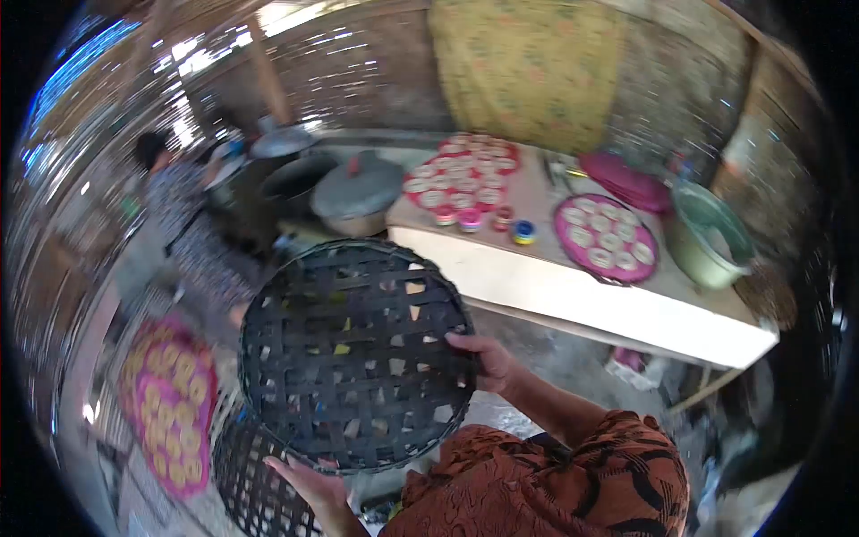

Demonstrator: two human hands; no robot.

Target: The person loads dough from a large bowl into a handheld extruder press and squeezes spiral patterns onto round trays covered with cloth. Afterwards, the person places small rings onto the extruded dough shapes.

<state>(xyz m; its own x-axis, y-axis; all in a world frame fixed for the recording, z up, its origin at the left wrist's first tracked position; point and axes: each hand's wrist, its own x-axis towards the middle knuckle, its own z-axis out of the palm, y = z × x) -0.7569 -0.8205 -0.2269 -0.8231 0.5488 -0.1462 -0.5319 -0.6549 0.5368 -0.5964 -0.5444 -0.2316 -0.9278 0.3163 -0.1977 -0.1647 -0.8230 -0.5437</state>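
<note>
A round, dark, open-weave tray [358,358] is held up in front of me, tilted, with gaps between its strips. My right hand [492,362] grips its right rim, thumb over the near face and fingers behind. At the lower left rim, my left hand [315,490] holds the tray from below, its fingers partly hidden by the weave. Below and left of it lies a second dark woven tray [255,488], partly covered by the held one.
A bench [573,300] carries pink trays of round pale pieces, small colourful jars [470,219] and a green bucket [711,237]. Left of it stands a lidded pot [358,192]. Another person [201,215] bends near the pots. More round pieces lie on a pink mat [170,412] at lower left.
</note>
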